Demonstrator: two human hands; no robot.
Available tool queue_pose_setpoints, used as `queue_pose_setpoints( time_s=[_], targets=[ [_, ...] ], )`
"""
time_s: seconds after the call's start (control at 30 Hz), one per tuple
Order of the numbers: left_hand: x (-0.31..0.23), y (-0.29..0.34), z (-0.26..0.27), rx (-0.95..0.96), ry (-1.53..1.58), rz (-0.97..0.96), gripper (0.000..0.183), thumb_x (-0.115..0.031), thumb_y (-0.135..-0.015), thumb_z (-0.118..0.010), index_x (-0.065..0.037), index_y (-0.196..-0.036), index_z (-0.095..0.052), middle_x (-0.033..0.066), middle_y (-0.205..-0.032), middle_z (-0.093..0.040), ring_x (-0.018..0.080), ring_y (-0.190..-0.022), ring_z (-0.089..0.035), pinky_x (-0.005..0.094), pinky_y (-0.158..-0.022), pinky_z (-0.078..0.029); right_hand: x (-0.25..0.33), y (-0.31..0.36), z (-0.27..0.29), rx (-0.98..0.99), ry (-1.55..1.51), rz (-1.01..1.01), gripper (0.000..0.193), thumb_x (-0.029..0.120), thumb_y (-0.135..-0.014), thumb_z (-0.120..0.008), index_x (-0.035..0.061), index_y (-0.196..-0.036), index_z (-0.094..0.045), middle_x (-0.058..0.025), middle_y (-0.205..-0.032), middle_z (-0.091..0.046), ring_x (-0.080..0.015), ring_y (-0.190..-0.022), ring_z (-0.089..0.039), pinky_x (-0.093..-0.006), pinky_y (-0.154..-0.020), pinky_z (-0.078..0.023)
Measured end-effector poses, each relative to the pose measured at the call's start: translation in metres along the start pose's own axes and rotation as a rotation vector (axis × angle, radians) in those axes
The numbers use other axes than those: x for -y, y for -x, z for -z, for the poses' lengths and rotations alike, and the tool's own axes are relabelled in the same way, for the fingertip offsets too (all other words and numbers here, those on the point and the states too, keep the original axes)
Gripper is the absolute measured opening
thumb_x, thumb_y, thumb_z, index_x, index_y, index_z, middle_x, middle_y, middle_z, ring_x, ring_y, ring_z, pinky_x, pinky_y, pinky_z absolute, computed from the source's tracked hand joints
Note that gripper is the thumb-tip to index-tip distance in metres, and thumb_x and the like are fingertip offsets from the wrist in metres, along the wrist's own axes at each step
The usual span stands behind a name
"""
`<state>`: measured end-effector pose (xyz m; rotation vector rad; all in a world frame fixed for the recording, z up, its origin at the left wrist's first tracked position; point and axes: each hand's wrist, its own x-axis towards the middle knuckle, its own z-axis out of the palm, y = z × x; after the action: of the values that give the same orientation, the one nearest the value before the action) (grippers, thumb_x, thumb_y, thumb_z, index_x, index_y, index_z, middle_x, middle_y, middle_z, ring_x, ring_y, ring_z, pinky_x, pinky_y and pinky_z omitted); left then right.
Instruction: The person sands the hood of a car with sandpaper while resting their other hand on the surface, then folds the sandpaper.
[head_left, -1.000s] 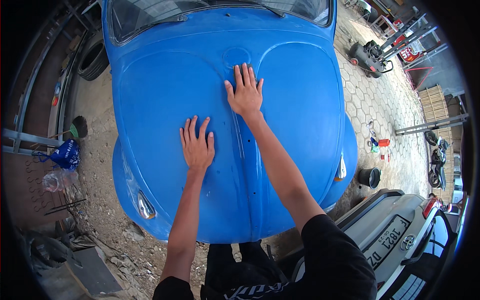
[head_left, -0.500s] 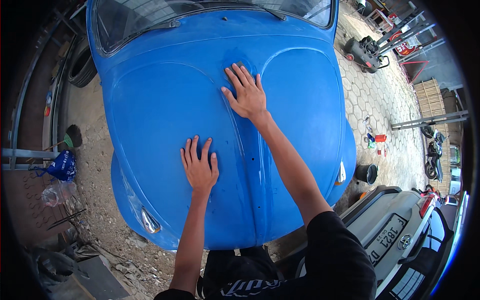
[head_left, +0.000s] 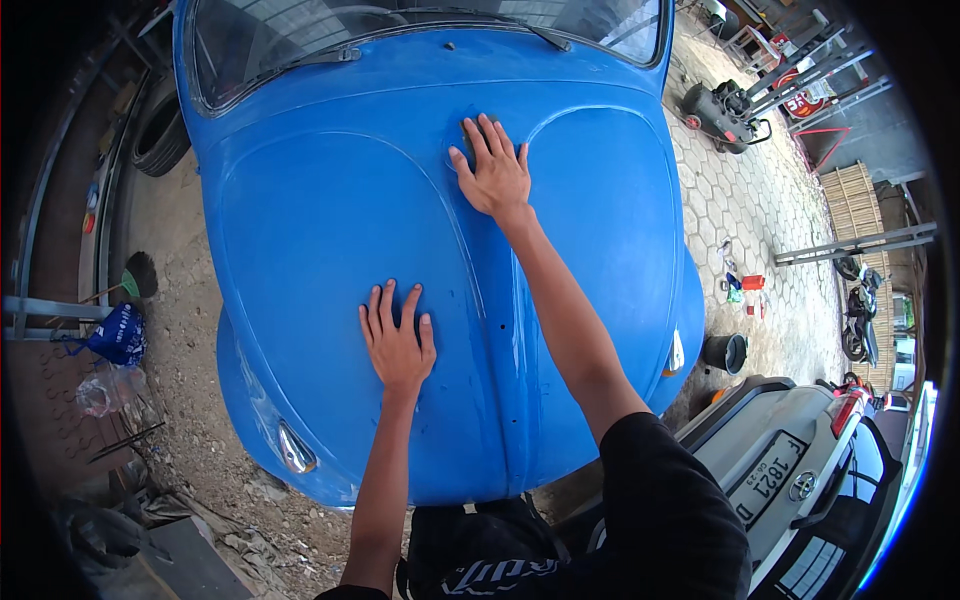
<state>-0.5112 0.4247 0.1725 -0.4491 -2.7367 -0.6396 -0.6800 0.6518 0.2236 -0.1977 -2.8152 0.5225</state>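
Observation:
The blue hood [head_left: 320, 230] of a rounded car spreads out below me, with a raised ridge down its middle. My right hand [head_left: 497, 182] lies on the upper part of this ridge, fingers stretched toward the windshield. Beneath those fingers is a small dark grey piece of sandpaper [head_left: 467, 130], mostly covered, pressed to the paint. The surface around it looks darker and wet. Lower and to the left, my left hand [head_left: 398, 345] rests flat on the hood with its fingers spread, holding nothing. Water drops and streaks mark the paint between the hands and along the ridge.
A windshield with a wiper [head_left: 530, 30] borders the hood's far side. On the right are a black bucket [head_left: 726, 352], a compressor [head_left: 722, 115] and a silver car [head_left: 760, 450]. A tire [head_left: 162, 137], a broom [head_left: 138, 275] and a blue bag [head_left: 118, 335] are at the left.
My right hand has slid a little up the ridge toward the windshield with the sandpaper under it. The left hand keeps its spot on the hood. The whole view has shifted slightly.

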Motion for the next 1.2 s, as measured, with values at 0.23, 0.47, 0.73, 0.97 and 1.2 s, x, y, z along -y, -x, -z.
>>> queue_pose_setpoints(
  time_s=[0.23,0.47,0.73,0.97,1.2],
  targets=[
    [0.009,0.006,0.004,0.008,-0.037,0.010,0.042,-0.036,-0.106,-0.038,-0.020,-0.138,-0.060,0.0124,-0.150,-0.047,0.0350,-0.144,-0.038,0.0570,-0.121,-0.023,0.007,0.020,-0.001,0.074,0.044,0.101,0.068,0.061,-0.100,-0.037,0.0251,-0.158,-0.035,-0.0029,-0.166,-0.029,-0.0223,-0.155,-0.021,-0.0557,-0.126,-0.011],
    [0.002,0.002,-0.001,-0.018,-0.015,0.004,0.040,-0.035,-0.105,-0.040,-0.022,-0.136,-0.062,0.0117,-0.150,-0.048,0.0348,-0.142,-0.040,0.0570,-0.121,-0.024,0.015,-0.010,-0.002,-0.012,0.049,-0.043,0.069,0.061,-0.101,-0.036,0.0230,-0.158,-0.035,-0.0039,-0.166,-0.029,-0.0255,-0.154,-0.022,-0.0565,-0.126,-0.011],
    [-0.003,-0.001,-0.003,-0.011,-0.017,-0.005,0.042,-0.036,-0.106,-0.038,-0.020,-0.138,-0.060,0.0126,-0.150,-0.047,0.0347,-0.144,-0.038,0.0567,-0.122,-0.023,0.018,-0.013,-0.001,-0.045,0.011,-0.107,0.071,0.063,-0.098,-0.037,0.0239,-0.158,-0.036,-0.0020,-0.165,-0.030,-0.0225,-0.154,-0.021,-0.0557,-0.126,-0.009],
    [0.007,0.005,0.002,-0.022,-0.038,0.003,0.041,-0.035,-0.106,-0.038,-0.020,-0.136,-0.062,0.0127,-0.149,-0.048,0.0349,-0.143,-0.040,0.0570,-0.121,-0.024,0.009,0.009,-0.001,0.026,0.011,0.075,0.069,0.062,-0.099,-0.037,0.0256,-0.157,-0.038,-0.0013,-0.164,-0.032,-0.0213,-0.154,-0.022,-0.0552,-0.126,-0.009],
    [0.008,0.006,0.001,-0.015,-0.013,0.005,0.042,-0.035,-0.105,-0.038,-0.020,-0.137,-0.061,0.0128,-0.150,-0.048,0.0351,-0.143,-0.039,0.0572,-0.121,-0.023,0.026,0.007,-0.007,-0.013,0.068,0.034,0.068,0.062,-0.099,-0.039,0.0261,-0.157,-0.037,-0.0014,-0.165,-0.030,-0.0232,-0.154,-0.022,-0.0572,-0.126,-0.009]
  ],
)
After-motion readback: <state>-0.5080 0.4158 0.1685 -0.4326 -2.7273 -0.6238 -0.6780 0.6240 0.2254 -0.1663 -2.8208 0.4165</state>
